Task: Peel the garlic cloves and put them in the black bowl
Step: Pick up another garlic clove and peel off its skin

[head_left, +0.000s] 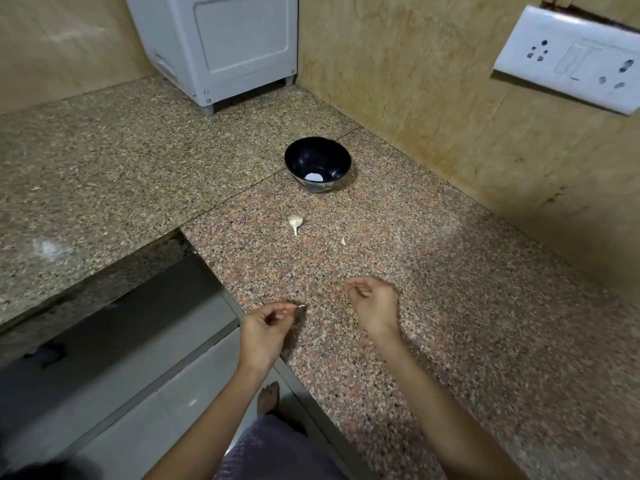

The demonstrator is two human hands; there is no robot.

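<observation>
The black bowl (pixel 317 163) stands on the granite counter (pixel 433 271) near the back; a pale patch shows at its bottom. In front of it lies a small garlic bulb (pixel 295 223), and a loose clove (pixel 343 241) lies to its right. My left hand (pixel 268 327) hovers near the counter's front edge and pinches a small white piece of garlic (pixel 301 306) at its fingertips. My right hand (pixel 374 304) is a little to the right with curled fingers; it is blurred, and whether it pinches a thin bit of peel is unclear.
A white appliance (pixel 221 46) stands at the back of the counter. A socket plate (pixel 571 60) is on the right wall. A lower granite ledge (pixel 86 161) lies to the left, with a drop to the floor (pixel 138 358) beside the counter's edge.
</observation>
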